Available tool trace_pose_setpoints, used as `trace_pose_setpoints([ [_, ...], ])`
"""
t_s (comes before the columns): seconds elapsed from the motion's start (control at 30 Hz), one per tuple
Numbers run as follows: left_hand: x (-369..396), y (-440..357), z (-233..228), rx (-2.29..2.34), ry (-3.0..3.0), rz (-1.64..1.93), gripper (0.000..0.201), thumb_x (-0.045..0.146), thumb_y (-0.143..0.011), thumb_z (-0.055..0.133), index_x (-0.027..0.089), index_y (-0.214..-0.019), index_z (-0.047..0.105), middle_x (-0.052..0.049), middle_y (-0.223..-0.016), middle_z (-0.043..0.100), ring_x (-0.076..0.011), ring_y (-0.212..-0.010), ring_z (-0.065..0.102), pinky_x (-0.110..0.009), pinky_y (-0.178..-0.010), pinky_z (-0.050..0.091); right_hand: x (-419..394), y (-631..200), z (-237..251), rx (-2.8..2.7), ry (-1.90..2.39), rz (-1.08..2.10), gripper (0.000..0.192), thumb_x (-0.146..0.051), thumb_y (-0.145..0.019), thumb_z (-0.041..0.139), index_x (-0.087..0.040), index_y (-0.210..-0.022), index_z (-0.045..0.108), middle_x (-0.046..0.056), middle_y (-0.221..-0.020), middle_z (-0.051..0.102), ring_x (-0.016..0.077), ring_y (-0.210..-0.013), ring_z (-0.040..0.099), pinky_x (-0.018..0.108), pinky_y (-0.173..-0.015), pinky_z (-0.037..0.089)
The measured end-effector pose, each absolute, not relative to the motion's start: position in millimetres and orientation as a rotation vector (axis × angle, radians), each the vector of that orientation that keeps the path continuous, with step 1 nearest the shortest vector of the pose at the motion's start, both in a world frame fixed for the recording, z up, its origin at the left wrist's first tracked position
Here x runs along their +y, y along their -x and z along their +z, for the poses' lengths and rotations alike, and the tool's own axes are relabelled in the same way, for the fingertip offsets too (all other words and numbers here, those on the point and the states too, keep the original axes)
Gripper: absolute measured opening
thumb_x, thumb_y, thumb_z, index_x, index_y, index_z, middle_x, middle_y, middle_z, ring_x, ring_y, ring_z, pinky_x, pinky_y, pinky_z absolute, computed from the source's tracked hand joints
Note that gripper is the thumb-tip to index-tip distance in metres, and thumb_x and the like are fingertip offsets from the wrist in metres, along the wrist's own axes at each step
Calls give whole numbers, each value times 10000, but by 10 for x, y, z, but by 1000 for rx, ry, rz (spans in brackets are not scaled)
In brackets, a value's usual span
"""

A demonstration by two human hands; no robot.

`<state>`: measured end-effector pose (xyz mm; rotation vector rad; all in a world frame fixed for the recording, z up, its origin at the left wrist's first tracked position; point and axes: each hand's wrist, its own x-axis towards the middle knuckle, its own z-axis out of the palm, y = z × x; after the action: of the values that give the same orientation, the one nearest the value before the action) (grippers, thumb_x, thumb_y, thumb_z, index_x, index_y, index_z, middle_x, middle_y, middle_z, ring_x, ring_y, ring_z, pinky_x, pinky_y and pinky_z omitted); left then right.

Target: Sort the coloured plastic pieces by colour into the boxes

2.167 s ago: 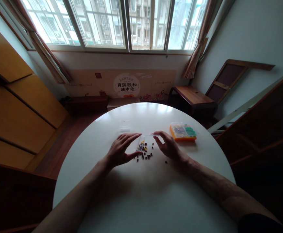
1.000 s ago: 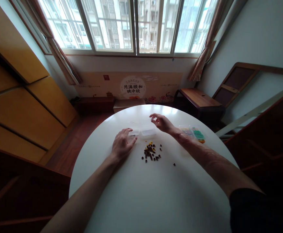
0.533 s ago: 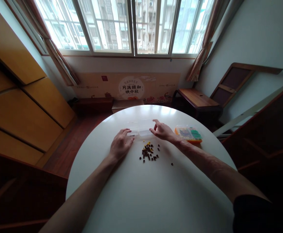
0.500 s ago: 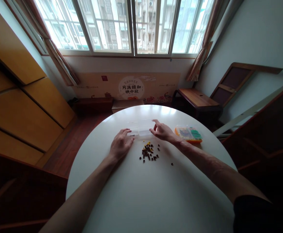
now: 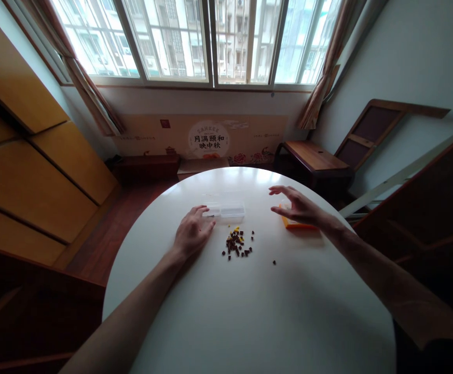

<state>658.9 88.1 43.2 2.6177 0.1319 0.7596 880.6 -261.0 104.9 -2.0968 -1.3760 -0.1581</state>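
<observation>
A pile of small dark pieces (image 5: 236, 244), a few of them yellow, lies in the middle of the round white table (image 5: 249, 311). One stray dark piece (image 5: 273, 262) sits to its right. Just beyond the pile stand two small clear plastic boxes (image 5: 226, 210). My left hand (image 5: 191, 234) rests flat on the table with its fingertips beside the left clear box. My right hand (image 5: 298, 206) hovers with fingers spread over an orange box (image 5: 294, 224) at the right, hiding most of it. Neither hand holds anything.
The table's far edge curves just past the clear boxes. Beyond it stand a low dark wooden bench (image 5: 312, 158), a printed cardboard panel (image 5: 206, 137) under the window, and yellow wooden panels (image 5: 35, 171) at the left. Dark wooden furniture stands on the right.
My right hand has left the clear boxes and swung right over the orange box. The left hand has stayed where it was.
</observation>
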Motion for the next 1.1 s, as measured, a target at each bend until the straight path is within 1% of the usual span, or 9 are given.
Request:
trace_pose_setpoints([
  [0.1,876,-6606,429,135,-2623,778,413,406,-990,691,200,-1348,665,-143,-1459,675,-341,-1304,689,-528,-1157,568,-3070,-9043,1062,-1429,2239,-40,881,-649,-865,856,-283,-1608,554,139,-1595,613,372,-1500,573,534,-1260,493],
  [0.17,870,-6614,435,142,-2638,787,417,416,-997,684,195,-1349,663,-148,-1456,679,-350,-1310,685,-541,-1157,565,-3266,-9166,996,-1432,2331,6,1042,-704,-775,906,-271,-1646,532,154,-1619,595,387,-1536,540,539,-1273,486],
  [0.23,860,-6617,448,140,-2653,792,419,421,-1002,678,193,-1353,660,-152,-1453,683,-356,-1312,682,-552,-1158,562,-3362,-9240,925,-1432,2381,37,1114,-723,-728,927,-258,-1659,528,166,-1627,589,401,-1545,529,554,-1281,476],
  [0.53,699,-6543,634,32,-2545,878,367,437,-1033,672,226,-1332,663,-131,-1438,688,-335,-1301,694,-536,-1149,565,-3067,-8963,1131,-1503,2241,-93,886,-620,-795,928,-280,-1558,631,147,-1464,705,415,-1389,636,593,-1205,518],
  [0.63,544,-6506,670,-157,-2456,762,415,471,-1017,715,250,-1364,656,-118,-1377,719,-300,-1191,751,-471,-1078,607,-2776,-8654,1132,-1468,2178,-144,809,-620,-838,904,-261,-1515,649,153,-1368,730,386,-1233,711,562,-1127,572],
  [0.7,444,-6487,679,-286,-2398,630,473,476,-1003,747,266,-1413,643,-105,-1294,759,-295,-1162,768,-455,-1061,613,-2547,-8420,1068,-1453,2135,-155,765,-625,-877,872,-262,-1508,636,151,-1373,717,370,-1220,710,546,-1100,590],
  [0.83,360,-6466,677,-426,-2283,464,525,450,-1015,739,260,-1487,608,-112,-1313,777,-295,-1179,777,-447,-1052,617,-2104,-8014,883,-1446,2061,-218,774,-637,-874,874,-229,-1482,625,171,-1330,707,371,-1183,707,535,-1028,623],
  [0.93,399,-6464,639,-358,-2274,478,461,443,-1033,710,243,-1443,648,-120,-1305,789,-293,-1148,786,-459,-1028,632,-1882,-7840,757,-1491,2010,-278,791,-666,-826,904,-236,-1439,651,187,-1363,683,389,-1199,694,552,-1007,634],
  [1.1,456,-6496,546,-285,-2214,503,379,433,-1060,682,228,-1378,712,-114,-1308,804,-276,-1131,799,-463,-1035,647,-1790,-7767,584,-1515,1911,-280,766,-658,-827,920,-296,-1445,647,154,-1387,698,371,-1215,718,546,-1030,645],
])
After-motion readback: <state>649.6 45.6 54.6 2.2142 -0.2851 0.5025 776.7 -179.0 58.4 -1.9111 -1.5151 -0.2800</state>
